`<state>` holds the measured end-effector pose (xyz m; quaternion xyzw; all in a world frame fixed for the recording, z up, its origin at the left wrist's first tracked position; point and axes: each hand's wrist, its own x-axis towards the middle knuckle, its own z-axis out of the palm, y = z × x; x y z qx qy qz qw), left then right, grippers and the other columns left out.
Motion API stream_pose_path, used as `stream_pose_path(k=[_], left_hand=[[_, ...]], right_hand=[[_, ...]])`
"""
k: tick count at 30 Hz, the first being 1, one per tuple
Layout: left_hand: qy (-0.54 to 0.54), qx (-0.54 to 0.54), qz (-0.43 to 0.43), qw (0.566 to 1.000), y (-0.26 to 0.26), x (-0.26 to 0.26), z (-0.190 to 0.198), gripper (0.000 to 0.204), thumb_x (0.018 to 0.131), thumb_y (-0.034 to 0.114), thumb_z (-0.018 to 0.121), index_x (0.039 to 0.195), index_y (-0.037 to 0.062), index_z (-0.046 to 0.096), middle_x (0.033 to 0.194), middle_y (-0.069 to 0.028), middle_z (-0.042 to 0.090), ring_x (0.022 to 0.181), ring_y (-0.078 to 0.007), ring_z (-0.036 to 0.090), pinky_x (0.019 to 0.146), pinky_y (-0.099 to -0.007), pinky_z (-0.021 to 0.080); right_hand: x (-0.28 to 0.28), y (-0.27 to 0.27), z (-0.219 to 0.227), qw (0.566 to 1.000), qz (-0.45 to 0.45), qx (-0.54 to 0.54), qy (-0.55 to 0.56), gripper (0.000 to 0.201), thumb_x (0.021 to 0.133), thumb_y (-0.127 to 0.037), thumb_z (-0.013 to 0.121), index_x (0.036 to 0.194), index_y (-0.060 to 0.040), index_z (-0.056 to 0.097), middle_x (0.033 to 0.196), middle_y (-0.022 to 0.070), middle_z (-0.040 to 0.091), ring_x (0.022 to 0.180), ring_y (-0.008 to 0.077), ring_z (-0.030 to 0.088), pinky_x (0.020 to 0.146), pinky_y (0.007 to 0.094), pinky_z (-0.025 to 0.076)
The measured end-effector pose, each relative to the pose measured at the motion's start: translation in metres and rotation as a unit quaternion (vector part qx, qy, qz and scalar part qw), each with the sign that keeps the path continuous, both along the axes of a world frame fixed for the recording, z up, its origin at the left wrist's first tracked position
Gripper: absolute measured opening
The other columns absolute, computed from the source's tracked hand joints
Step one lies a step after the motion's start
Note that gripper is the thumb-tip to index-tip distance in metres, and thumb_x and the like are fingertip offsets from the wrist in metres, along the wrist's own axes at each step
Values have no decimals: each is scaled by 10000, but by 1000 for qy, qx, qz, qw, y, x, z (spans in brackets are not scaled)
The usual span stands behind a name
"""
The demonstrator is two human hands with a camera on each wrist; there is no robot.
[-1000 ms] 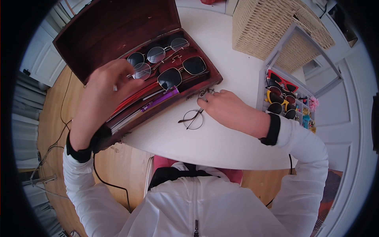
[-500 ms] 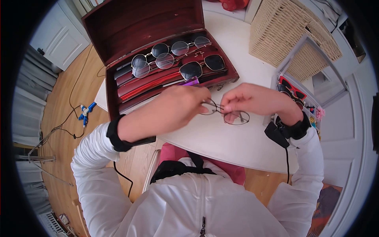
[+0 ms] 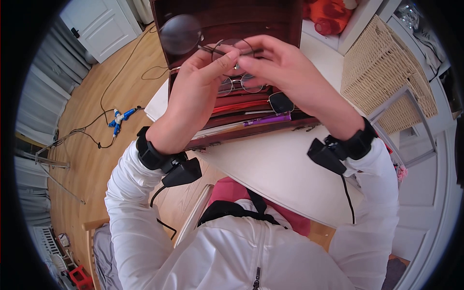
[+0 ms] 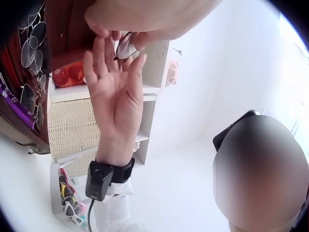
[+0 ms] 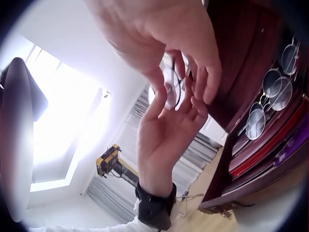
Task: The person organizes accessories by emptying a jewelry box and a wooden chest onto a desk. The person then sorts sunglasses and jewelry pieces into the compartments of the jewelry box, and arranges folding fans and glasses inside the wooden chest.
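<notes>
Raised above a dark red wooden box [image 3: 270, 128], both hands hold one pair of thin-framed round glasses [image 3: 181, 35]. My left hand [image 3: 195, 87] pinches the frame from the left, its fingertips close to those of my right hand [image 3: 295, 72], which grips it from the right. Part of the glasses [image 4: 126, 48] shows between the hands in the left wrist view; a lens [image 5: 171, 89] appears in the right wrist view. Inside the open box lie round glasses [image 3: 251, 83], dark sunglasses [image 3: 282, 102] and a purple item [image 3: 268, 119]. The hands hide some of the box.
The box stands on a white table [image 3: 285, 164]. To the right are a woven basket [image 3: 382, 77] and a case with a raised transparent lid [image 3: 427, 145], holding more eyewear in the left wrist view. A red plush thing [image 3: 328, 17] sits behind. Cables cross the floor at left.
The round glasses have gone from the tabletop up into both hands, above the box. My left hand has come over from the box's left part to hold them. The head view has shifted.
</notes>
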<state>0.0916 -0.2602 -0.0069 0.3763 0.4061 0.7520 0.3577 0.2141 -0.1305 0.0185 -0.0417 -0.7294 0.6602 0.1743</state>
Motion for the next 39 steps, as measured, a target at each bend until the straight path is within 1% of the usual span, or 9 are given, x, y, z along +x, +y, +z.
stream_pose_path(k=[3,10,17,28,31,34,36,37,39], left_hand=[[13,-29,56,998,-1,-13,0,161,855,133,625,987,43,600,976,-32,610,872,-92,534,770,-234,413],[-41,-38,39,998,-23,-59,-22,215,874,140,604,1050,19,581,971,-62,618,841,-97,575,762,-255,447],[285,-212,75,932,-27,-61,-31,154,853,68,619,974,-26,598,823,-54,642,737,-96,607,639,-223,491],[354,-185,47,916,-8,-63,6,140,852,92,616,911,-35,622,770,-29,629,673,-71,560,609,-222,469],[496,-162,48,852,7,-38,37,204,861,124,625,1019,-5,608,911,-44,637,855,-95,602,759,-218,480],[307,-26,120,944,10,-15,50,547,859,332,625,1180,-85,475,996,-206,609,809,-251,616,738,-346,510],[364,-126,94,918,2,-20,52,684,871,337,608,1342,-45,291,1272,-277,413,1094,-297,528,906,-302,460],[410,14,67,910,10,-32,27,261,875,135,606,1084,-21,581,944,-66,640,868,-110,610,774,-233,484],[376,-92,42,921,0,-36,25,279,881,140,598,1101,-29,569,943,-71,641,863,-117,613,777,-238,486]], right_hand=[[-22,-1,6,996,-10,88,-10,240,892,-184,591,1034,9,577,978,76,628,853,123,620,715,223,502],[-21,43,-19,992,-5,86,-93,183,887,-110,578,1019,15,599,844,66,646,757,92,609,670,202,490],[-17,61,-40,977,24,158,-144,146,857,-69,602,970,24,599,824,43,630,751,84,591,694,216,480],[-15,37,-22,930,112,310,-166,199,791,-125,682,942,-23,601,823,9,613,742,58,564,671,194,443],[-31,15,-8,970,88,222,-52,247,794,-186,681,964,-18,618,825,14,628,672,46,521,600,202,391],[-34,24,10,977,13,203,-67,312,866,-242,594,1073,-9,593,874,34,648,709,86,581,696,220,462],[-40,35,6,993,49,-93,49,296,869,-255,606,1059,-30,582,954,132,623,911,269,611,820,387,495],[-37,35,6,993,49,-94,50,296,869,-255,606,1059,-30,582,954,132,623,911,269,611,820,387,495],[-29,28,14,964,81,-250,34,310,851,-290,632,1102,-115,587,1161,179,585,965,368,605,835,374,498]])
